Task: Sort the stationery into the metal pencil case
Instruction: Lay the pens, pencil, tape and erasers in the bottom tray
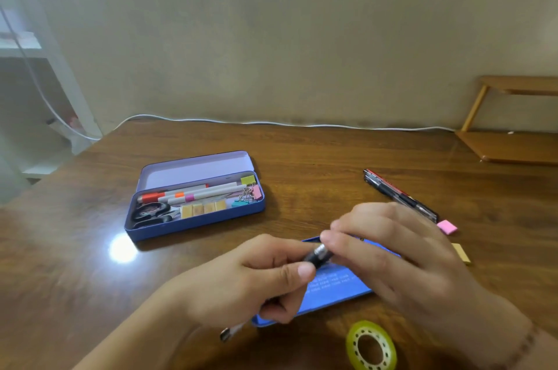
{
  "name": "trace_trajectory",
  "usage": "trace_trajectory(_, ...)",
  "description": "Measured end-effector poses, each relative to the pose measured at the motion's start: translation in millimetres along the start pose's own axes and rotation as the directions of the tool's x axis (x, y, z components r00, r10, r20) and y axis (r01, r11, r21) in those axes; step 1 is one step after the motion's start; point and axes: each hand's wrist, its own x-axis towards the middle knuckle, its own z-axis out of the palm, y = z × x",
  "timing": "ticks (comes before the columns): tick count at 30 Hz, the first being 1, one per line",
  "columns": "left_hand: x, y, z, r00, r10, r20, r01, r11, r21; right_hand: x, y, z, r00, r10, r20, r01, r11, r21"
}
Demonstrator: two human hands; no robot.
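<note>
Head view: I see tape roll (371, 345) and pens (400, 195) flanking the hands. Left hand (256, 279) grips a pen (317, 255); right hand (392, 251) pinches its tip above a blue lid (338, 288).

Soft light, tabletop (90, 248) glare, blurred hands (317, 264).

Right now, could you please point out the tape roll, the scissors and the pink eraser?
tape roll (353, 339): head view, left rim of the ring.
scissors (150, 211): head view, black handles.
pink eraser (447, 226): head view, top face.
</note>
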Motion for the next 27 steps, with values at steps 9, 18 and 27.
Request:
trace_trajectory(9, -4.9, -14.7, -29.3, 0.859, 0.189, -0.477, 0.117, 0.832, 0.542, -27.2, 40.2, -4.5, 0.85, 0.436, 0.297, -0.495, 0.853, 0.163)
trace_trajectory(18, 1.1, -22.3, -22.6, 0.967, 0.151, -0.207, 0.111, 0.481, 0.87, -25.6, 25.4, 11.2, 0.735, 0.446, 0.511, -0.495, 0.868, -0.046)
trace_trajectory(27, 2.0, -23.1, -22.9, 0.976, 0.123, -0.178, 0.107, 0.439, 0.892, -25.8, 29.4, 5.0, 0.627, 0.609, 0.486, -0.58, 0.781, -0.232)
